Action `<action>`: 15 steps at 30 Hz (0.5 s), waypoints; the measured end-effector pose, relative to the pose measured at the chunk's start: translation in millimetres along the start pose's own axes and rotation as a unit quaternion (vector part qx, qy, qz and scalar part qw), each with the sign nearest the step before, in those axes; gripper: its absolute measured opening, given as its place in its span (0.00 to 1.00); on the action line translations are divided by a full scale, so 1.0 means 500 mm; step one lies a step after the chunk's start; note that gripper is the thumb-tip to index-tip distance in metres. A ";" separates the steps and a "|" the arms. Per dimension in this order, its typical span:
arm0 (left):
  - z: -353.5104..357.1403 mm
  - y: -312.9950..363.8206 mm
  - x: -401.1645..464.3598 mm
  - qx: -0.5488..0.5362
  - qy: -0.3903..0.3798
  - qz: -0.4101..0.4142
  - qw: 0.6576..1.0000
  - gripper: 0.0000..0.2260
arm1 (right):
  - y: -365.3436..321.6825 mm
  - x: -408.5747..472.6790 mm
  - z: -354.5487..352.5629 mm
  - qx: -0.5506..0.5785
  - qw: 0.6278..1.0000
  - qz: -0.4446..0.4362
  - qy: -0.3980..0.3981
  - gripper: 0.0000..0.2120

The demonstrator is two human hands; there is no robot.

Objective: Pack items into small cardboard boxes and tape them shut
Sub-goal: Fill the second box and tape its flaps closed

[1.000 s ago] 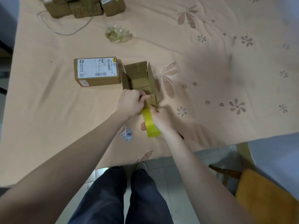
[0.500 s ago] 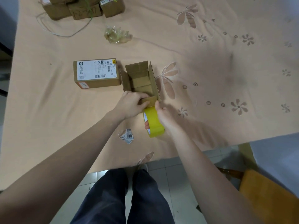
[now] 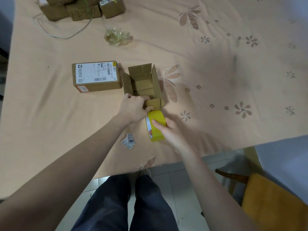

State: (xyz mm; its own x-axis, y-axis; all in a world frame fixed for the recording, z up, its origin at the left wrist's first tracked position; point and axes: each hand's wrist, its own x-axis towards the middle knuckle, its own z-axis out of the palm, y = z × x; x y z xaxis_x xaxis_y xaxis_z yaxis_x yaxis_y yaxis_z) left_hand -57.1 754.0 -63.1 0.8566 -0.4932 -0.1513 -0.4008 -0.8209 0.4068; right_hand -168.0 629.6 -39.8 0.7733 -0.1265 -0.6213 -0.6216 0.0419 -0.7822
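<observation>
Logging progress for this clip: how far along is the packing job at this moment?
Done: one labelled box lies closed, with more closed boxes stacked at the far edge. In hand: the left hand grips the near wall of the open box, and the right hand holds the yellow tape roll. Left: closing and taping this box.

Bright yellow roll of packing tape (image 3: 156, 126), red print on its white inner rim. Plain brown open cardboard box (image 3: 144, 85); brown closed cardboard box (image 3: 96, 76) beside it, white label with black barcode. Peach cloth-covered desk (image 3: 50, 114) patterned with dusty pink-brown flowers and leaves. Small white barcode stickers (image 3: 128, 140). Dark navy trousers (image 3: 123, 205). Mustard-orange chair seat (image 3: 273, 204).
</observation>
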 end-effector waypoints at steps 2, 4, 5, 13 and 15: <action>-0.008 -0.004 0.005 -0.015 -0.023 -0.005 1.000 0.12 | 0.000 -0.002 0.002 -0.020 1.000 -0.018 0.003 0.10; -0.013 -0.003 0.008 -0.009 -0.035 0.004 0.999 0.11 | 0.001 0.000 0.003 -0.066 0.997 -0.039 0.021 0.09; -0.013 0.000 0.009 -0.001 -0.031 0.010 0.999 0.10 | 0.001 0.003 0.004 -0.086 0.995 -0.047 0.033 0.09; 0.003 0.022 0.016 0.076 0.043 0.058 0.994 0.07 | -0.014 0.024 0.016 -0.057 0.994 -0.019 0.094 0.11; 0.003 0.018 0.019 0.080 0.045 0.057 0.994 0.08 | -0.021 0.032 0.018 -0.065 0.993 -0.009 0.094 0.12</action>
State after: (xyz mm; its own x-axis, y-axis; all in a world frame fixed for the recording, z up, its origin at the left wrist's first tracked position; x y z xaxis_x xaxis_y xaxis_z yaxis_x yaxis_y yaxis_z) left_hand -53.2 741.3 -62.3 0.8261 -0.5629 -0.0278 -0.5363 -0.8004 0.2679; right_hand -148.2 636.1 -42.0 0.7552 -0.3092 -0.5780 -0.6280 -0.0884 -0.7732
